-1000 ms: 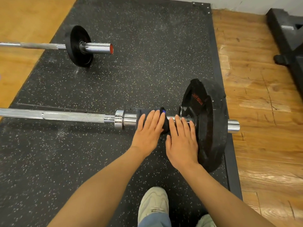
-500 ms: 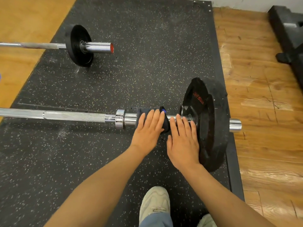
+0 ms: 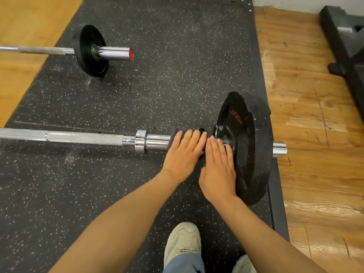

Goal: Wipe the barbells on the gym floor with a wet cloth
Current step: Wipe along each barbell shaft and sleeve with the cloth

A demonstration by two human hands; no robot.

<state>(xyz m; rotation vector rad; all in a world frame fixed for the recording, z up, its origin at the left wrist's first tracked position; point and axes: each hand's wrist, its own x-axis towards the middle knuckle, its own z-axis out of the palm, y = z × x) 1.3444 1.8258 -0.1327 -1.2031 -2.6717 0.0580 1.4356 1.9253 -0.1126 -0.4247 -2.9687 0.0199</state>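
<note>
Head view: left hand presses dark cloth flat-fingered onto barbell sleeve; right hand flat beside plate; bar could roll, cloth slipping.

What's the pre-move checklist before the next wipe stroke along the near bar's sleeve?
1. Dark cloth on the near barbell sleeve: ok, draped over the chrome beside the big plate.
2. Left hand on the cloth: ok, straight fingers press it.
3. Right hand steadying: ok, fingers lie flat on the sleeve at the plate's hub.
4. Stroke path toward the collar: ok, bare chrome, nothing in the way.
5. Cloth wet: cannot tell.
6. Shoe off the bar: ok, on the mat behind both hands.
</note>
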